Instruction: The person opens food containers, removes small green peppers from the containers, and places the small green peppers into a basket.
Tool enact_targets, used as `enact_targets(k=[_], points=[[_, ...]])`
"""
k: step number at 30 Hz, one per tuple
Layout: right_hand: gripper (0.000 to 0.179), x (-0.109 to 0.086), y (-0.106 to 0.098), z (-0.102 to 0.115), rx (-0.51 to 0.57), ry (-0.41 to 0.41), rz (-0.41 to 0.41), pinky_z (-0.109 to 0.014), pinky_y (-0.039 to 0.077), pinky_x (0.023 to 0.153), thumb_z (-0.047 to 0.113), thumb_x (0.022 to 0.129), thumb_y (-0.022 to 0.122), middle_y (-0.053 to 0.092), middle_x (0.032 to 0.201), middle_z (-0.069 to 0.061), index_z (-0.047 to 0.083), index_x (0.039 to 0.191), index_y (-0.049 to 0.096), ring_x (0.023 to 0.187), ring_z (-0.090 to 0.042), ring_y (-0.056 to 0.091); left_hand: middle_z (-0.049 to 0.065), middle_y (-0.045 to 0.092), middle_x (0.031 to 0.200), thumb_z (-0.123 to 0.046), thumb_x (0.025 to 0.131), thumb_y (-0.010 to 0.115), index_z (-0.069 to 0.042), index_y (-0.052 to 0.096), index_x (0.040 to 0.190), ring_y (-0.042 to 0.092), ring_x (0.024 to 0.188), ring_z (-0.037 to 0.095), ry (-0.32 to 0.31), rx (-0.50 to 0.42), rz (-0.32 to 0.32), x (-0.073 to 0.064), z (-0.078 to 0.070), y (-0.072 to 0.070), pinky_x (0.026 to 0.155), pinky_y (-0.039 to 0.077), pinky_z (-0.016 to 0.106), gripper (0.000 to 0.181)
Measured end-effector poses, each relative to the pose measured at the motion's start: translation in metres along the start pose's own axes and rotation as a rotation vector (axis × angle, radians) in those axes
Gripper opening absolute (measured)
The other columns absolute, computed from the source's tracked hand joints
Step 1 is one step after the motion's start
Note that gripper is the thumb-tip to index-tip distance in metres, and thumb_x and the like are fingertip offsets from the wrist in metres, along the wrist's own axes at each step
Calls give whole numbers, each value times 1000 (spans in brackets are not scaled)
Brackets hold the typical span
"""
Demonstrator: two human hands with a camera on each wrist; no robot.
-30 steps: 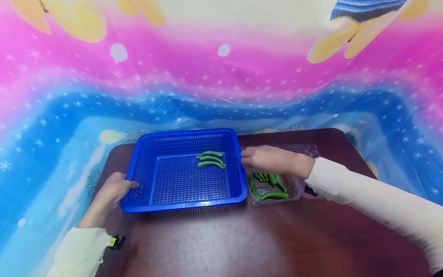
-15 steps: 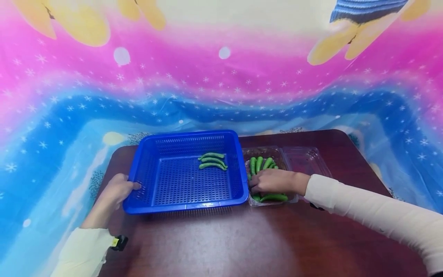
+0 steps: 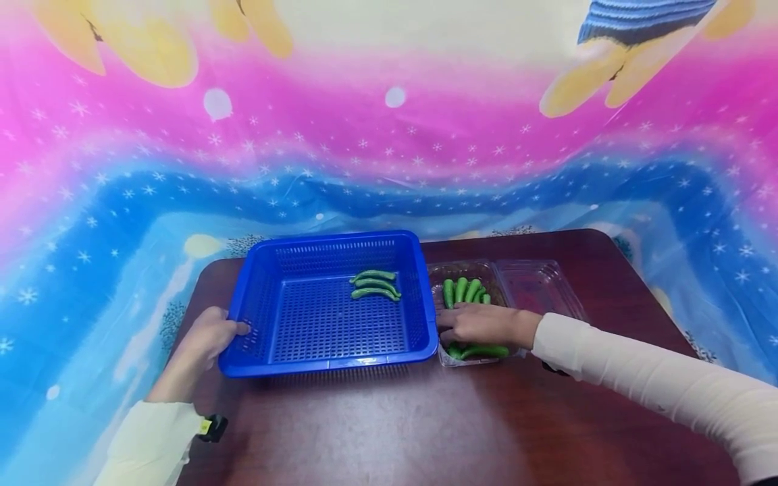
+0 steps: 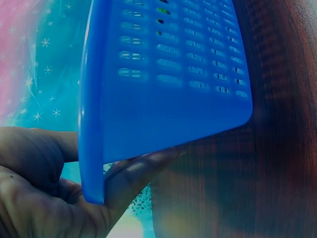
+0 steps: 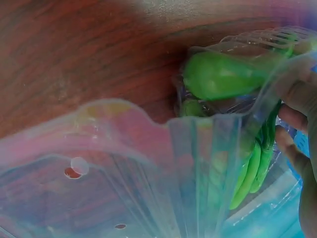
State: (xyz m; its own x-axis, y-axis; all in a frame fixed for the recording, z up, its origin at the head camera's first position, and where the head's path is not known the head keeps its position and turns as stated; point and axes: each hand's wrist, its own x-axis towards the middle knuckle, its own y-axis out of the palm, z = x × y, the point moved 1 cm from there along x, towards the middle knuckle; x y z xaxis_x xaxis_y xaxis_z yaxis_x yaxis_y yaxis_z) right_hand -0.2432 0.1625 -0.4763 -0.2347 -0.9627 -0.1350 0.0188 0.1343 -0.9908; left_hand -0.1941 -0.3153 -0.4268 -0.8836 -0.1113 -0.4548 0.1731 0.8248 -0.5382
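Observation:
My left hand [image 3: 211, 335] grips the left rim of a blue plastic basket [image 3: 328, 364]; in the left wrist view thumb and fingers lie on either side of the rim [image 4: 91, 124]. Three slim, curved green peppers [image 3: 373, 283] lie side by side inside the basket, toward its right. My right hand [image 3: 486, 324] reaches down into a clear plastic box [image 3: 471, 362] of green peppers [image 3: 464, 290]. In the right wrist view its fingertips [image 5: 290, 139] are right at a dark green pepper [image 5: 268, 130]; I cannot tell whether they pinch it.
The box's clear lid [image 3: 541, 283] lies folded back to the right, flat over the table. The brown table [image 3: 389, 425] extends in front of basket and box. A printed cloth backdrop [image 3: 365, 162] hangs behind the table and around its sides.
My right hand has moved from the basket's right rim down into the clear box among the peppers. The left hand keeps its grip on the basket, and three peppers lie there throughout.

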Motion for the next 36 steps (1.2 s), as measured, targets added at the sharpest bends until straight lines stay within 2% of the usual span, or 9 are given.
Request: enact_targets(k=[6, 11, 16, 20, 24, 27, 30, 36], points=[[43, 1, -4, -4, -88, -13, 11, -38, 57, 104, 7, 99, 64, 61, 146, -1, 17, 140, 62, 133, -16, 59, 44, 62, 115, -2, 100, 49, 30, 37, 133, 75, 87, 44, -4, 9, 5, 0, 0, 1, 75, 64, 54, 47], [38, 1, -13, -9, -95, -5, -7, -32, 60, 96, 6, 98, 65, 70, 133, 0, 15, 136, 64, 118, -13, 68, 45, 60, 119, -2, 100, 49, 30, 36, 134, 74, 91, 47, -4, 14, -1, 1, -2, 0, 76, 64, 55, 49], [45, 0, -21, -12, -122, 29, -22, -28, 62, 89, 1, 96, 66, 68, 136, -1, 15, 138, 63, 120, -13, 67, 44, 62, 116, -2, 100, 49, 30, 39, 132, 74, 91, 46, 11, 14, -10, 0, -2, 0, 77, 64, 55, 46], [39, 0, -23, -13, -119, 56, -30, -25, 62, 79, -1, 93, 68, 71, 125, 1, 14, 129, 66, 113, -11, 67, 43, 63, 113, -1, 100, 50, 30, 40, 131, 75, 88, 43, 15, 13, -7, -1, 0, 1, 78, 64, 55, 45], [37, -1, -25, -15, -134, 55, -58, -24, 60, 73, -2, 86, 75, 71, 112, 2, 13, 118, 68, 101, -10, 67, 44, 63, 113, 0, 98, 50, 31, 39, 131, 75, 88, 44, 25, -12, -3, -2, 2, 1, 77, 64, 54, 46], [35, -2, -31, -17, -167, 52, -87, -25, 60, 69, -4, 82, 78, 69, 107, 1, 12, 111, 68, 94, -11, 67, 45, 61, 115, 1, 98, 50, 32, 36, 132, 74, 92, 46, 25, -26, -4, -2, 2, 1, 79, 64, 54, 48], [30, -3, -38, -19, -167, 62, -105, -25, 58, 63, -6, 84, 76, 68, 104, 1, 13, 105, 68, 89, -10, 66, 46, 59, 120, 0, 99, 50, 32, 34, 134, 72, 97, 49, 23, -10, -3, -1, 2, 1, 81, 64, 55, 50], [25, -4, -49, -21, -127, 108, -130, -24, 60, 67, 10, 85, 83, 68, 101, 2, 13, 103, 66, 87, -11, 66, 46, 58, 121, 0, 99, 50, 32, 34, 135, 71, 99, 50, 14, 4, -3, 0, 2, 2, 81, 64, 55, 51]])
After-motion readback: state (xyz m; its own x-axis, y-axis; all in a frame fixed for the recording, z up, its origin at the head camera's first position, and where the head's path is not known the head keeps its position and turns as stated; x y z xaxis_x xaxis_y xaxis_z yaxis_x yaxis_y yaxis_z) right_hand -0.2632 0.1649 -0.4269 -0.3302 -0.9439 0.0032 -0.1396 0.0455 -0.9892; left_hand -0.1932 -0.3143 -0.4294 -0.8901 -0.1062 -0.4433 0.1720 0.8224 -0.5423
